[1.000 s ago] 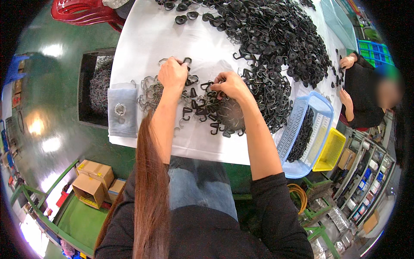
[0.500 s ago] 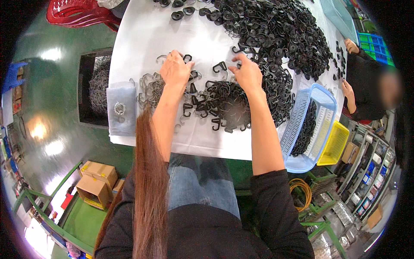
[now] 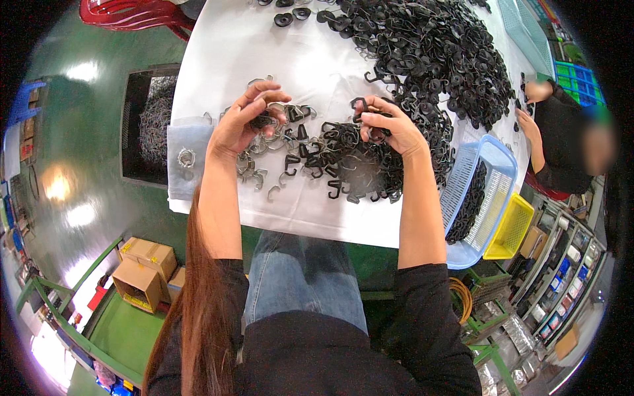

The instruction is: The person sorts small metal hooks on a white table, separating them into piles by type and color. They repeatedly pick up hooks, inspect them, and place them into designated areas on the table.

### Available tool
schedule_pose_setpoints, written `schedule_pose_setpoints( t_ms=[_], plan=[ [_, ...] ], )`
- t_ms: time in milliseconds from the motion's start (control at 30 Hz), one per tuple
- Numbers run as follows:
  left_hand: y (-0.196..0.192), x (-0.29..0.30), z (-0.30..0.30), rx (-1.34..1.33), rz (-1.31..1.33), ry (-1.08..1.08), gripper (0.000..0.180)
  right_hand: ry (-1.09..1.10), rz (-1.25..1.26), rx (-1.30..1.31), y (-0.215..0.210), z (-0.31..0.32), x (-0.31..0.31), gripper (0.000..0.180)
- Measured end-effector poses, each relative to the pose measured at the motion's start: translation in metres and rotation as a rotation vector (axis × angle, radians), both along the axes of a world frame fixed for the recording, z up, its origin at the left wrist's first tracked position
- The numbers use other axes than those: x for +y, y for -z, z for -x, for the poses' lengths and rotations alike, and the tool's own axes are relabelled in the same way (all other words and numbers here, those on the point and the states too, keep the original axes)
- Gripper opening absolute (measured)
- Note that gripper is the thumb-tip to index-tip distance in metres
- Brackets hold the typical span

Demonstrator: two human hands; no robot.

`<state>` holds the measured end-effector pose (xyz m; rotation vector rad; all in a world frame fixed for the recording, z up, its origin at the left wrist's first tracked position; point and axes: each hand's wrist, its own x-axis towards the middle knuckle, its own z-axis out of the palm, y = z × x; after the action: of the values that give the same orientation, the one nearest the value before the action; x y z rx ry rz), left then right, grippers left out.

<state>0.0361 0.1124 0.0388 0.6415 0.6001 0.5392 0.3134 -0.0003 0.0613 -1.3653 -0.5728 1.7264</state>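
Palm turned up, my left hand (image 3: 236,125) has its fingers curled around small black plastic pieces (image 3: 264,121), partly hidden by the fingers. My right hand (image 3: 396,129) pinches a black plastic hook (image 3: 360,104) between thumb and fingers, and more dark pieces show under its palm. Translucent grey hooks (image 3: 254,162) lie scattered below my left hand. Between the hands lie loose black hooks (image 3: 304,148). A mixed pile of black and grey hooks (image 3: 360,168) sits beneath my right hand.
A large heap of round black parts with wire hooks (image 3: 429,59) covers the table's (image 3: 224,46) far right. A blue basket (image 3: 498,155) holds black pieces beside a yellow basket (image 3: 512,228). At right, a co-worker's hands (image 3: 531,129) reach over the table. A dark bin (image 3: 152,125) stands left.
My left hand has moved left and turned palm up, with black pieces now visible in it. My right hand has shifted slightly right and down and now shows a black hook in its fingers.
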Motion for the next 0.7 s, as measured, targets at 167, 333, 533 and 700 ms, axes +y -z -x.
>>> schedule_pose_setpoints(
  t_ms=[167,333,533,700],
  plan=[
    [0.010,-0.013,-0.018,0.490,-0.061,0.002,0.025,-0.204,0.035,-0.303,0.013,0.033,0.023,0.020],
    [0.016,-0.069,-0.038,1.189,-0.972,0.060,0.017,-0.554,-0.378,-1.282,0.032,0.075,0.044,0.014],
    [0.024,-0.095,-0.045,1.299,-1.059,0.124,0.026,-0.817,-0.400,-1.527,0.037,0.087,0.049,0.011],
    [0.022,-0.096,-0.035,1.297,-0.930,-0.004,0.028,-0.968,-0.431,-1.598,0.030,0.080,0.045,0.010]
  ],
)
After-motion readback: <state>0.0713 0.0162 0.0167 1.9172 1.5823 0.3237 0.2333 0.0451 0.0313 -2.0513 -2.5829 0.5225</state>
